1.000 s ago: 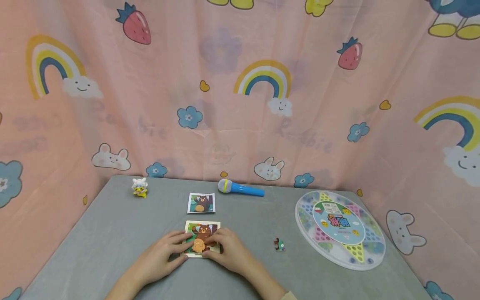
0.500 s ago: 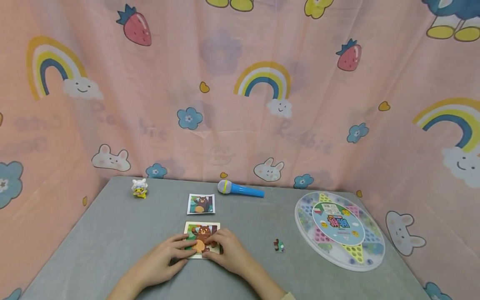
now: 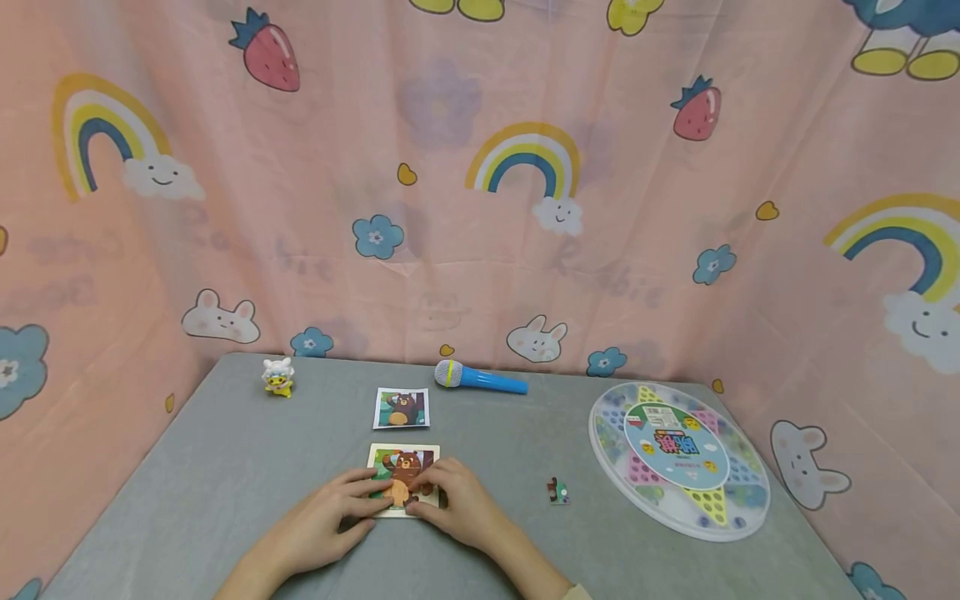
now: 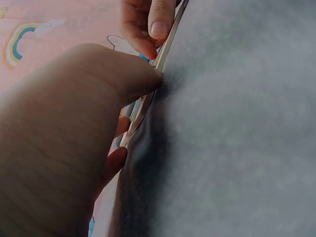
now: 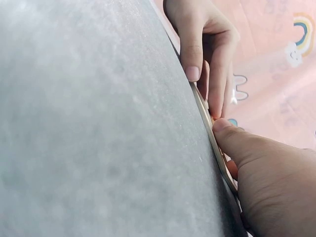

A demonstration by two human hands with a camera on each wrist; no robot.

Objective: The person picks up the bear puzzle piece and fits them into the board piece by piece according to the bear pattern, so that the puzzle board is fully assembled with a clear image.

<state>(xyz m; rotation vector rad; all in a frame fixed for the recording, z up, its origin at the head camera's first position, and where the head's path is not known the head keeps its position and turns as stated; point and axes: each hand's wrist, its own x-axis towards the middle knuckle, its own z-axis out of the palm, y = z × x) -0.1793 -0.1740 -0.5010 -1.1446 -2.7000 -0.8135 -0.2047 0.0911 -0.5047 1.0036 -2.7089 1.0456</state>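
A small bear jigsaw puzzle [image 3: 405, 461] in a cream frame lies on the grey table, in front of the person. Its lower right corner shows bare cream backing. The left hand [image 3: 326, 517] lies along its left side, two fingertips on the picture and the thumb near the bottom edge. Over the lower right part, the right hand [image 3: 461, 504] pinches a puzzle piece between thumb and fingers, mostly hidden by them. Both wrist views show the frame edge-on, with the left thumb [image 5: 191, 59] at its edge and the right thumb [image 5: 229, 136] over it.
One loose puzzle piece [image 3: 558, 491] lies to the right. Behind the puzzle is a bear picture card [image 3: 402, 408], then a blue toy microphone [image 3: 483, 379]. A small figurine [image 3: 278, 377] stands back left. A round game board [image 3: 678, 460] lies at the right.
The left fingertips have slid slightly right, further onto the puzzle, and the orange belly area sits a little differently. The right hand stays nearly still.
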